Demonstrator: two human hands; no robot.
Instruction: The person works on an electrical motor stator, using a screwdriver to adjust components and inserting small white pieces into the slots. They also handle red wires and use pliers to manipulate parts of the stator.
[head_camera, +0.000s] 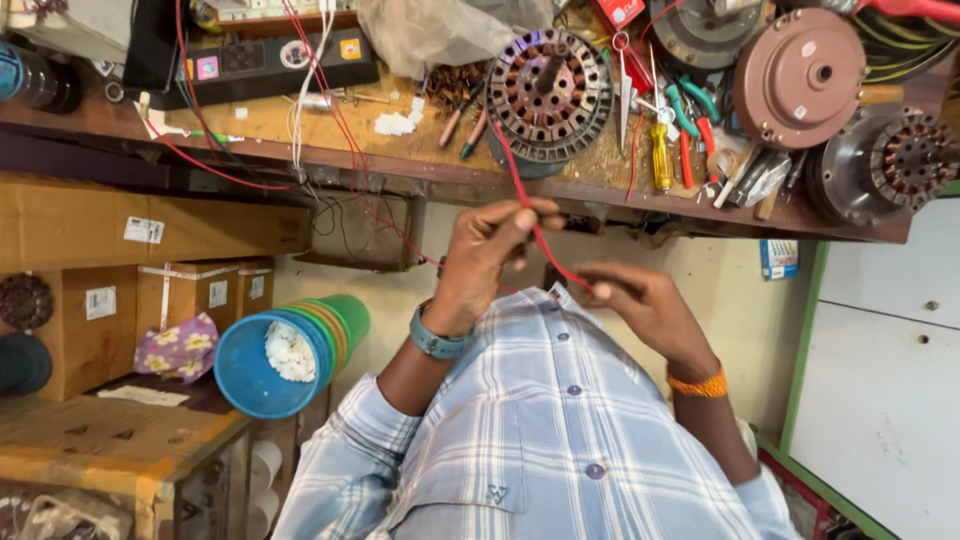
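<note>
A thin red wire (512, 170) runs down from a round fan stator (549, 92) with copper windings, which lies on the wooden workbench (300, 125). My left hand (482, 262), with a blue watch on the wrist, pinches the wire just below the bench edge. My right hand (645, 312), with an orange thread band on the wrist, pinches the same wire lower and to the right. The stretch of wire between the two hands is taut. My checked blue shirt (540, 440) fills the lower middle of the view.
On the bench lie a brown motor cover (800, 75), a second stator (905, 160), screwdrivers and pliers (680, 130), a black power strip (265, 62) and a plastic bag (440, 30). Stacked plastic tubs (285, 355), cardboard boxes (100, 320) and a floral cloth pouch (178, 348) are at the left.
</note>
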